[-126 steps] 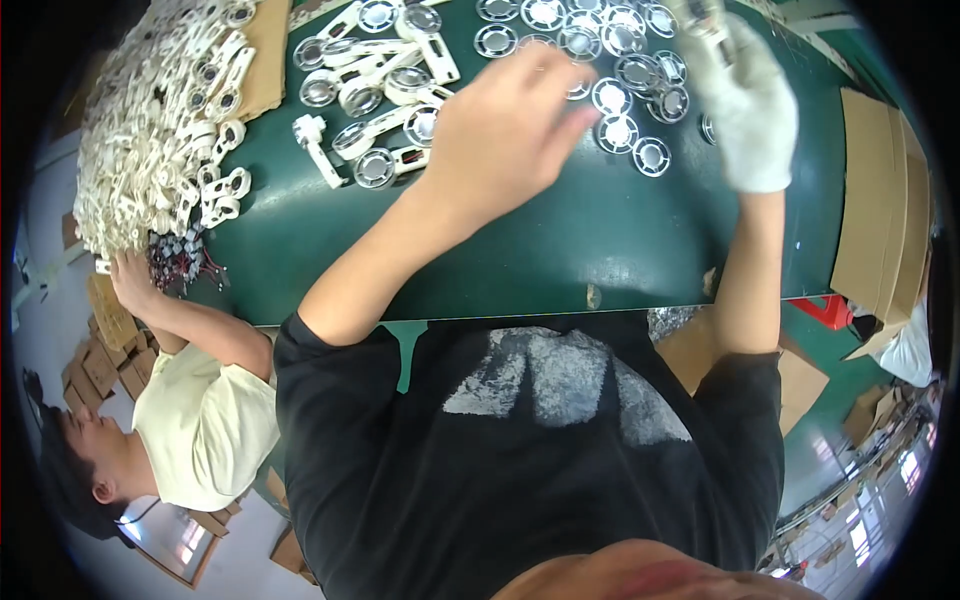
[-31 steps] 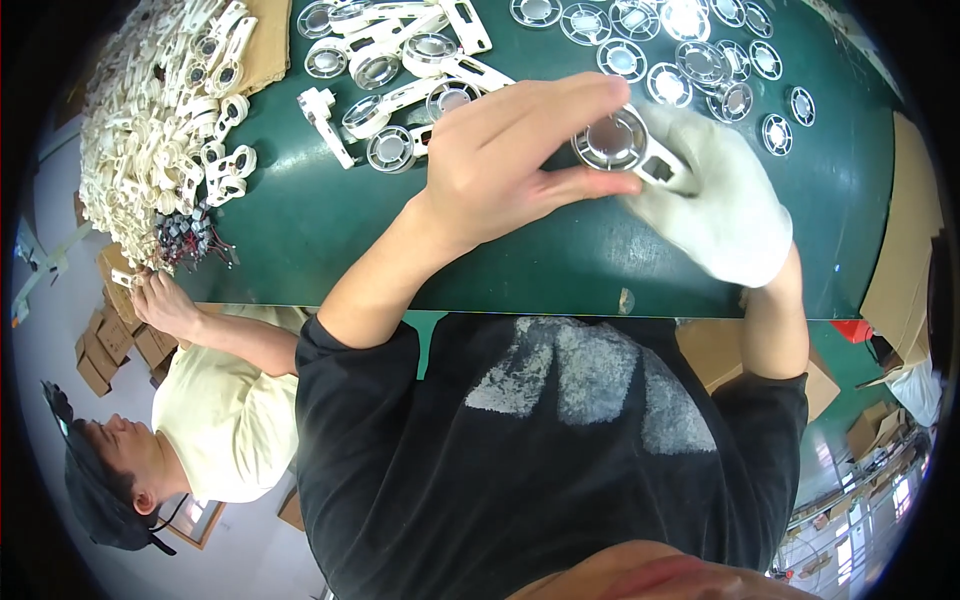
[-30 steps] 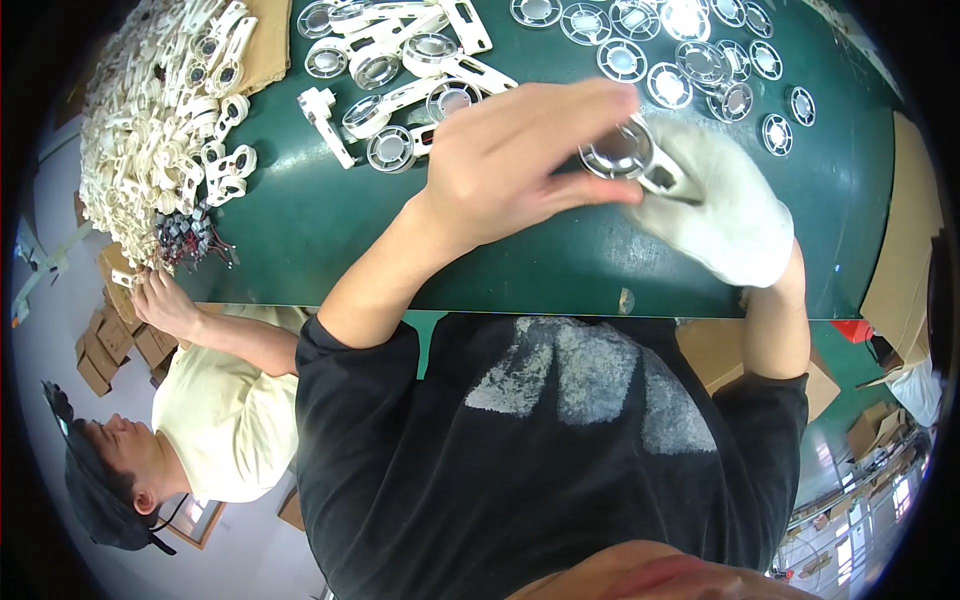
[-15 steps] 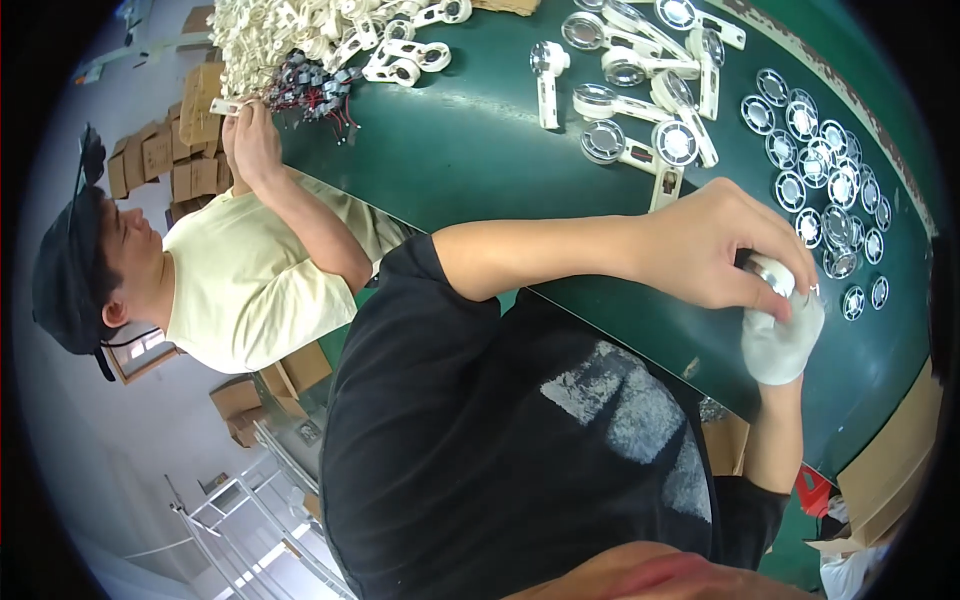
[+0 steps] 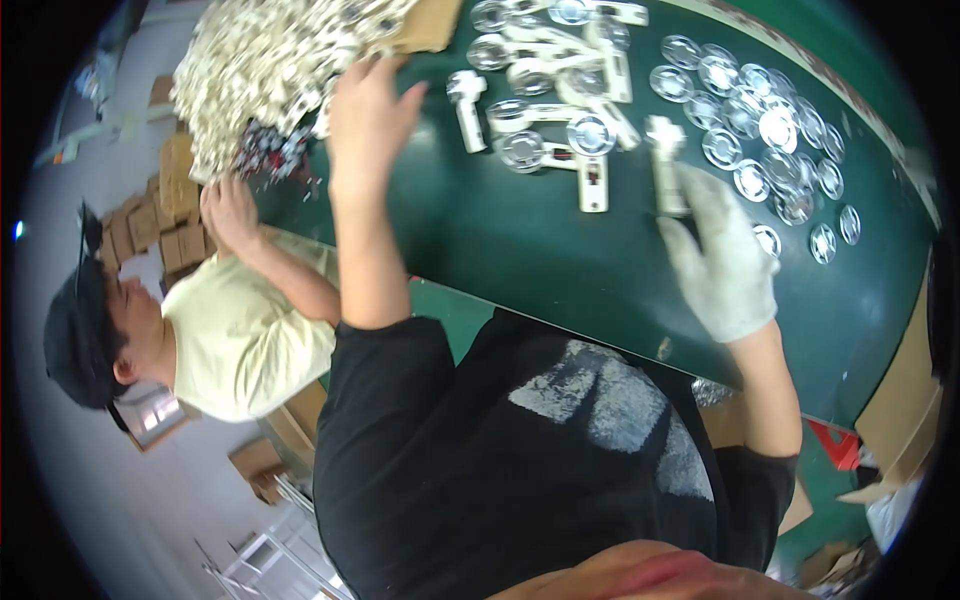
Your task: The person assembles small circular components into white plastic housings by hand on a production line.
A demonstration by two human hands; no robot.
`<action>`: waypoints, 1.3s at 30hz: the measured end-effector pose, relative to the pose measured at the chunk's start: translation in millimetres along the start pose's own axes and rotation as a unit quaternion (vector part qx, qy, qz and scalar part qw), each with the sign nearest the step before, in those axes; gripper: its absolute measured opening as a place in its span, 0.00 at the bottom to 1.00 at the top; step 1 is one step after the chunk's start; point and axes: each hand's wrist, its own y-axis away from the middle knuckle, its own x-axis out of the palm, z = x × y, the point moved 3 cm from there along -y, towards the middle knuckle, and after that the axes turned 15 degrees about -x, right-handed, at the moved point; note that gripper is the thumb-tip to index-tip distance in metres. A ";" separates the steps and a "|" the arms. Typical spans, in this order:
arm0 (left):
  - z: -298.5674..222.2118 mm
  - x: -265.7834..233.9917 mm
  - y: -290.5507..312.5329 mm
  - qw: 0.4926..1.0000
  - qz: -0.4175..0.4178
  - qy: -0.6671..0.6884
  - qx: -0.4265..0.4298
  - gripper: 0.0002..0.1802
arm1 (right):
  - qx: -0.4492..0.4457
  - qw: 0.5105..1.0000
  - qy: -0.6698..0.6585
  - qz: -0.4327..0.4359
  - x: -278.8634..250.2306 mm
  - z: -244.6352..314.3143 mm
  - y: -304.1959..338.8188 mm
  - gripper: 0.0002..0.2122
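My bare left hand [image 5: 372, 125] reaches over the near edge of a big heap of white plastic fan bodies [image 5: 265, 75], thumb apart from the fingers, with nothing seen in its grasp. My right hand [image 5: 725, 260], in a whitish glove, is low over the table with fingers and thumb apart. Beside its fingertips a white handheld fan [image 5: 667, 165] stretches away from me, its head blurred. Left of that fan, several white handheld fans with clear round covers [image 5: 591, 133] lie in a loose group.
Many clear round fan covers [image 5: 740, 112] are spread at the right of the green table [image 5: 520, 245]. Small dark motors with red wires [image 5: 270, 150] lie by the heap, near a co-worker's hand [image 5: 232, 212]. Cardboard [image 5: 430, 25] lies at the back.
My hands, together around a white piece with a shiny round part, have separated. The left swung far left to the heap; the right moved forward and left. A white fan now lies by the glove.
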 end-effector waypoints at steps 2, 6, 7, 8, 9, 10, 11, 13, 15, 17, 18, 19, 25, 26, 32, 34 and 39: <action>31.6 9.0 8.1 0.986 0.067 -0.106 -0.108 0.24 | -0.037 0.999 0.020 0.031 -0.2 3.0 -4.5 0.20; 60.7 25.3 11.1 0.999 0.011 -0.034 -0.030 0.13 | -0.036 0.999 0.019 -0.003 -3.9 3.8 -2.3 0.14; 60.6 23.2 10.0 1.000 -0.007 -0.022 -0.005 0.12 | -0.039 0.999 0.008 -0.010 -5.1 1.1 -1.5 0.13; 55.8 19.1 7.7 1.000 -0.008 -0.006 -0.002 0.11 | -0.041 0.999 -0.003 -0.019 -5.0 -1.6 -1.0 0.13; 51.5 14.5 7.8 0.999 0.007 0.017 -0.035 0.11 | -0.046 0.999 0.003 -0.029 -5.2 -2.4 0.3 0.14; 32.2 2.6 10.5 0.991 0.011 0.084 -0.105 0.11 | -0.038 0.999 0.010 -0.032 -4.4 -5.4 0.1 0.14; 17.7 -13.0 13.1 0.980 0.028 0.144 -0.133 0.12 | -0.045 0.998 0.000 -0.049 -4.8 -5.8 -0.4 0.14; -17.3 -41.6 21.8 0.895 0.077 0.403 -0.176 0.11 | -0.073 0.994 0.002 -0.086 -8.8 -1.1 -3.9 0.20; -72.7 -55.7 32.5 0.805 0.150 0.569 -0.067 0.12 | -0.106 0.989 0.019 -0.105 -15.2 1.5 -10.6 0.25; -123.1 -42.1 44.5 0.653 0.310 0.689 0.060 0.14 | -0.144 0.981 0.034 -0.123 -16.6 2.6 -13.4 0.31; -153.0 -43.6 53.1 0.588 0.373 0.717 0.035 0.16 | -0.134 0.980 0.035 -0.146 -17.7 2.8 -14.6 0.30; -175.2 -42.9 60.6 0.547 0.433 0.717 0.011 0.18 | -0.124 0.977 0.036 -0.168 -18.0 4.1 -15.2 0.30; -211.1 -2.7 5.8 0.899 0.178 0.316 0.247 0.11 | 0.115 0.972 0.001 -0.203 -31.4 -45.3 1.0 0.14; -207.0 5.9 0.9 0.923 0.069 0.222 0.307 0.13 | 0.167 0.966 -0.059 -0.186 -35.8 -45.7 -1.9 0.14; -201.6 34.9 -2.6 0.922 0.104 0.165 0.335 0.15 | 0.273 0.951 -0.105 -0.098 -49.3 -48.0 -3.7 0.17; -202.6 33.7 -1.2 0.927 0.130 0.134 0.325 0.13 | 0.223 0.970 -0.069 -0.068 -43.2 -55.8 0.0 0.14; -199.9 26.2 4.6 0.913 0.040 0.263 0.309 0.09 | 0.300 0.944 -0.121 -0.071 -47.5 -46.8 -6.1 0.14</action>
